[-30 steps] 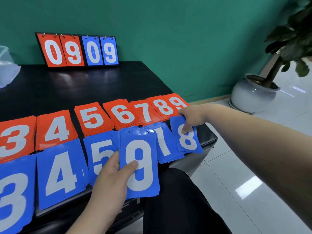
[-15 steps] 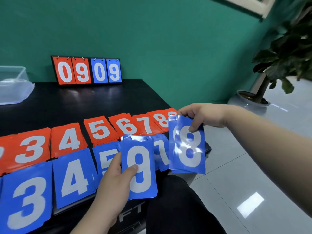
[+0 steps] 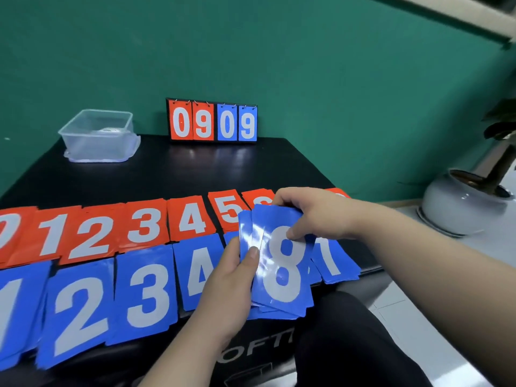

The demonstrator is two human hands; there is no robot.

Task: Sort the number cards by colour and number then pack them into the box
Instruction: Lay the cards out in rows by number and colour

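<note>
Two rows of number cards lie on the black table (image 3: 195, 169): a red row (image 3: 145, 224) behind and a blue row (image 3: 145, 291) in front. Above the table's front right edge is a stack of blue cards (image 3: 282, 263) with the 8 on top. My left hand (image 3: 231, 286) grips its left edge, thumb on the face. My right hand (image 3: 312, 213) pinches its top right part. A blue 7 card (image 3: 332, 261) lies just right of the stack. The clear plastic box (image 3: 97, 135) stands at the back left.
A flip scoreboard (image 3: 212, 121) showing 0909 stands at the table's back edge against the green wall. A potted plant in a white pot (image 3: 460, 202) sits on the tiled floor at right. My dark-clothed leg (image 3: 349, 344) is below the table's edge.
My right hand has lifted the blue 8 cards off the table and laid them on the 9 stack in my left hand. The camera has turned left and now takes in the box.
</note>
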